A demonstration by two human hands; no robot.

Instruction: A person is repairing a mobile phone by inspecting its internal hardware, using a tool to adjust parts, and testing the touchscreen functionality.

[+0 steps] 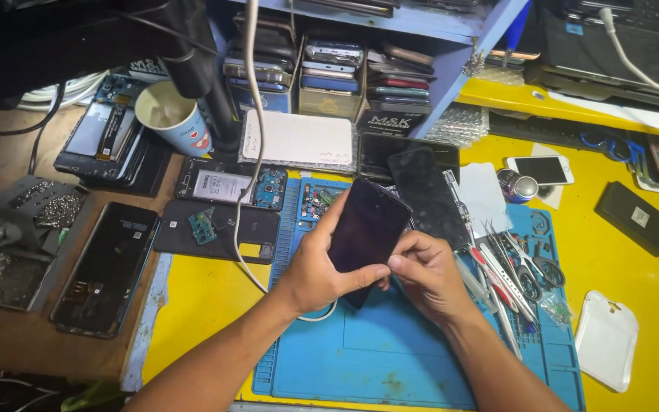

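Yellow desk (634,305), cluttered; blue work mat (390,351) at centre. Left hand (318,271) and right hand (425,275), both closed around the dark phone (368,229), hold it tilted above the mat. Tweezers (509,275) at 3 o'clock, opened phones (108,267) at 9, paper cup (169,114) at 11, shelf of stacked phones (329,69) at 12.
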